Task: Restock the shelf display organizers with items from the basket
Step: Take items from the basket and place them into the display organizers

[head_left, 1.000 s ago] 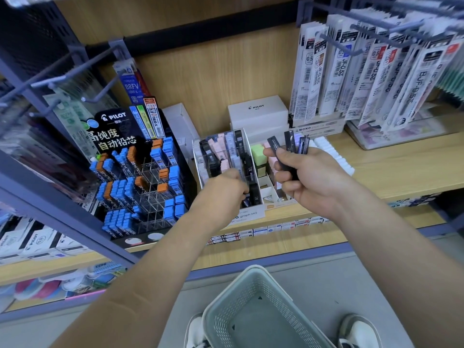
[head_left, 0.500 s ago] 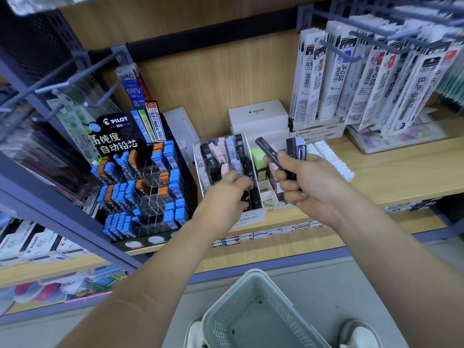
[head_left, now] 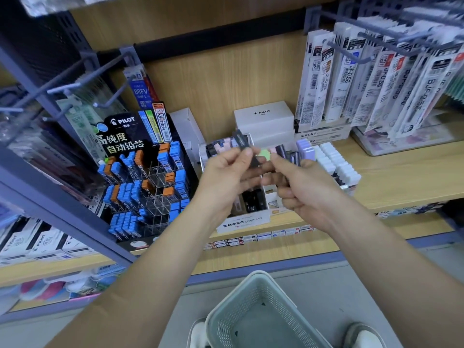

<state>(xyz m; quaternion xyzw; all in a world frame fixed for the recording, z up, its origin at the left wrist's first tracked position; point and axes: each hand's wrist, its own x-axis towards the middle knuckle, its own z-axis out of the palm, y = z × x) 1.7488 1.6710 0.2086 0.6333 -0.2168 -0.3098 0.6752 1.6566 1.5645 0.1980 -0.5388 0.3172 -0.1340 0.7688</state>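
Head view: left hand (head_left: 223, 174) pinches one dark lead case (head_left: 241, 141) between thumb and forefinger, held above the white organizer (head_left: 242, 221) on the wooden shelf (head_left: 401, 177). Right hand (head_left: 311, 194), just beside it, has its fingers curled tight round a few more cases (head_left: 280, 149). Grey basket (head_left: 258, 273) stands on the floor below, between the shoes (head_left: 364, 336).

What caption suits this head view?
Left hand pinches a dark case; right hand grips more cases, at the white organizer, basket below.
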